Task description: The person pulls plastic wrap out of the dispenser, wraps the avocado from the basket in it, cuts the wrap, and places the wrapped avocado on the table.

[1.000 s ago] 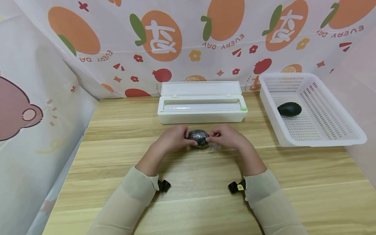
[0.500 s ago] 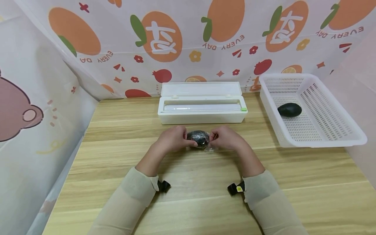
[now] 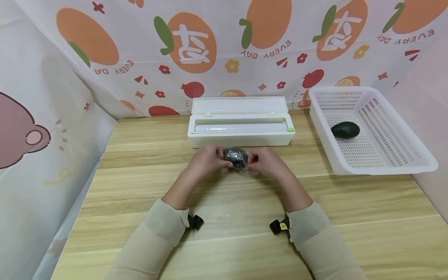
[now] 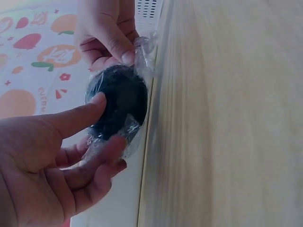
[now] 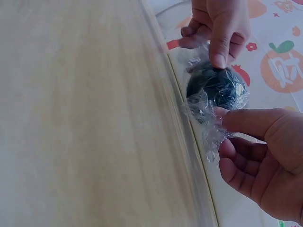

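- You are wearing pale beige long sleeves [image 3: 164, 223] reaching to both wrists.
- You are carrying a small black wrist camera [image 3: 195, 221] under each cuff; the right one [image 3: 279, 226] is showing a yellow sticker.

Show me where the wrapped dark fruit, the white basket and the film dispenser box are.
wrapped dark fruit [image 3: 235, 156], head view, on its film-covered top.
white basket [image 3: 381, 168], head view, on its near rim.
film dispenser box [image 3: 241, 140], head view, on its front wall.

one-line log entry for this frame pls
left hand: holds wrapped avocado | right hand: pinches loose film end | avocado: just above table | basket: one bare avocado
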Demonstrator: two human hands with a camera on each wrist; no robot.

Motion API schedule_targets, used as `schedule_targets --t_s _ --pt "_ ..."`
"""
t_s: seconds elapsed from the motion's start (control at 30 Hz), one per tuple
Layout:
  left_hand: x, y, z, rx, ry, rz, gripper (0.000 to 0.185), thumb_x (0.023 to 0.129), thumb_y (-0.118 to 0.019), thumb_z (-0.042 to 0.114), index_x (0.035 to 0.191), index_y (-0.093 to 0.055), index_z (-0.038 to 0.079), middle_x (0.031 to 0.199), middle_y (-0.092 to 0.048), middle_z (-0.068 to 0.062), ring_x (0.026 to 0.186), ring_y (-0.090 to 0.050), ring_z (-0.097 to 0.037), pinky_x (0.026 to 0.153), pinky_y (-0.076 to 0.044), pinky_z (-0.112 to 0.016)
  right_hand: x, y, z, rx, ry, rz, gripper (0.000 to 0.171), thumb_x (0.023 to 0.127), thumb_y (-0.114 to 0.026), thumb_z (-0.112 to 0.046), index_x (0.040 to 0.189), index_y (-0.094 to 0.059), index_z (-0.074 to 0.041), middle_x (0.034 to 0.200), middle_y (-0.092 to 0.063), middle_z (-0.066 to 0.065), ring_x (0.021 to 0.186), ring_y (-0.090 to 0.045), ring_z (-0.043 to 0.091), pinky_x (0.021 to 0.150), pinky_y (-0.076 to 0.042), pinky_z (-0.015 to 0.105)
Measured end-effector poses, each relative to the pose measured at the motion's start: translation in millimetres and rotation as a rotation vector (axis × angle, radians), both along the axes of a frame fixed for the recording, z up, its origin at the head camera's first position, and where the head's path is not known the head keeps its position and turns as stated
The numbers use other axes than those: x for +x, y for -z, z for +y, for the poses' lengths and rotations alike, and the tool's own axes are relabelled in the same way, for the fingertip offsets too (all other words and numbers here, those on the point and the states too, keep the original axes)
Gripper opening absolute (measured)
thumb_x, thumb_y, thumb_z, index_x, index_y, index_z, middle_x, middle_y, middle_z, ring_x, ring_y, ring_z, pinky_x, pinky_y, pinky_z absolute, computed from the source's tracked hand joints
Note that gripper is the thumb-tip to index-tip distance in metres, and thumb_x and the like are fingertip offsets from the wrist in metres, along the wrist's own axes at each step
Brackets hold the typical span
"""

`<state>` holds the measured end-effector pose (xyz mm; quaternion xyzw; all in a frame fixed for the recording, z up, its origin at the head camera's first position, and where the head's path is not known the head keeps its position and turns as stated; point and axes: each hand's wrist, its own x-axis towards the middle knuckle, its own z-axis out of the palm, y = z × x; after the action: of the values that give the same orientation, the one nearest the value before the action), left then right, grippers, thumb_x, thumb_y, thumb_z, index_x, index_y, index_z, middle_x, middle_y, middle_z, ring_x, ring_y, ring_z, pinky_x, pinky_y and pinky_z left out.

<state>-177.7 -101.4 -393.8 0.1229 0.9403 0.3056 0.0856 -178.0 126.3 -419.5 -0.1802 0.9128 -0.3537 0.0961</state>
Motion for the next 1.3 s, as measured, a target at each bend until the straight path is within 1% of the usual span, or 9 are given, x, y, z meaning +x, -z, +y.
schedule_targets --t_s 0.13,0.3,0.4,0.53,0.67,0.9,1.07,1.2,1.3 --pt "-1.7 0.8 1.3 0.028 -0.001 -0.02 0.052 0.074 -0.087 0.031 0.108 -0.059 0.004 0.087 -0.064 -0.01 0.077 -0.056 -0.022 0.069 -0.048 -0.035 -0.4 1.6 -2.7 -0.035 0.0 -0.012 0.03 0.074 -0.084 -0.009 0.087 -0.057 -0.011 0.079 -0.061 0.002 0.072 -0.056 0.016 0.065 -0.049 0.029" --pt "-2.0 0.6 0.8 -0.009 0.019 -0.058 0.082 0.077 -0.085 0.033 0.142 -0.044 0.003 0.119 -0.065 -0.019 0.105 -0.061 -0.03 0.094 -0.05 -0.045 -1.1 2.7 -4.7 -0.09 0.012 -0.089 0.06 0.074 -0.083 -0.005 0.125 -0.053 -0.011 0.086 -0.06 0.005 0.074 -0.058 0.018 0.066 -0.051 0.031" --pt "-0.8 -1.1 -0.6 -0.073 0.032 -0.07 0.078 0.08 -0.082 0.038 0.142 -0.047 0.006 0.128 -0.062 -0.017 0.114 -0.06 -0.032 0.097 -0.049 -0.048 -1.2 1.7 -5.0 -0.082 0.001 -0.102 0.067 0.078 -0.08 -0.007 0.138 -0.051 -0.013 0.088 -0.062 0.005 0.075 -0.059 0.018 0.065 -0.052 0.03" --pt "-0.5 -0.7 -1.3 -0.147 0.09 -0.038 0.066 0.083 -0.078 0.04 0.136 -0.056 0.007 0.131 -0.062 -0.014 0.119 -0.059 -0.032 0.098 -0.048 -0.048 -0.9 0.6 -6.0 -0.07 -0.012 -0.102 0.058 0.078 -0.079 -0.009 0.132 -0.058 -0.011 0.086 -0.064 0.006 0.075 -0.059 0.017 0.064 -0.052 0.029" --pt "-1.3 1.9 -1.2 -0.128 0.138 -0.023 0.061 0.084 -0.078 0.035 0.133 -0.058 0.005 0.129 -0.063 -0.016 0.12 -0.058 -0.032 0.102 -0.046 -0.047 0.0 0.1 -7.6 -0.105 0.002 -0.141 0.063 0.074 -0.081 -0.006 0.132 -0.056 -0.011 0.082 -0.062 0.006 0.071 -0.058 0.018 0.062 -0.052 0.029" --pt "-4.2 0.4 -4.1 0.148 0.111 -0.148 0.058 0.08 -0.081 0.038 0.124 -0.061 0.006 0.116 -0.066 -0.012 0.108 -0.061 -0.027 0.095 -0.05 -0.044 0.3 -2.9 -7.5 -0.294 0.054 -0.234 0.074 0.072 -0.082 -0.002 0.137 -0.051 -0.018 0.085 -0.06 0.01 0.071 -0.058 0.019 0.063 -0.05 0.03" --pt "-4.7 -4.5 -6.1 0.315 0.01 -0.237 0.08 0.081 -0.075 0.053 0.139 -0.049 0.004 0.131 -0.056 -0.016 0.119 -0.054 -0.029 0.1 -0.047 -0.048 2.4 -8.1 -8.0 -0.424 0.044 -0.276 0.071 0.074 -0.073 0.008 0.136 -0.053 -0.021 0.098 -0.058 0.014 0.074 -0.062 0.019 0.065 -0.053 0.029" --pt "-4.8 -5.0 -4.4 0.417 -0.028 -0.287 0.083 0.082 -0.075 0.052 0.143 -0.045 0.003 0.136 -0.052 -0.017 0.12 -0.053 -0.03 0.098 -0.049 -0.045 5.8 -11.8 -11.2 -0.464 -0.011 -0.229 0.069 0.079 -0.073 0.008 0.138 -0.052 -0.019 0.102 -0.056 0.014 0.08 -0.067 0.02 0.07 -0.057 0.029" --pt "-5.4 -3.6 -3.1 0.487 -0.012 -0.302 0.07 0.085 -0.075 0.041 0.137 -0.05 0.003 0.129 -0.056 -0.015 0.111 -0.056 -0.026 0.089 -0.053 -0.042 8.4 -14.4 -13.6 -0.408 -0.049 -0.11 0.069 0.078 -0.08 0.0 0.139 -0.052 -0.018 0.101 -0.056 0.012 0.081 -0.064 0.019 0.069 -0.056 0.029"
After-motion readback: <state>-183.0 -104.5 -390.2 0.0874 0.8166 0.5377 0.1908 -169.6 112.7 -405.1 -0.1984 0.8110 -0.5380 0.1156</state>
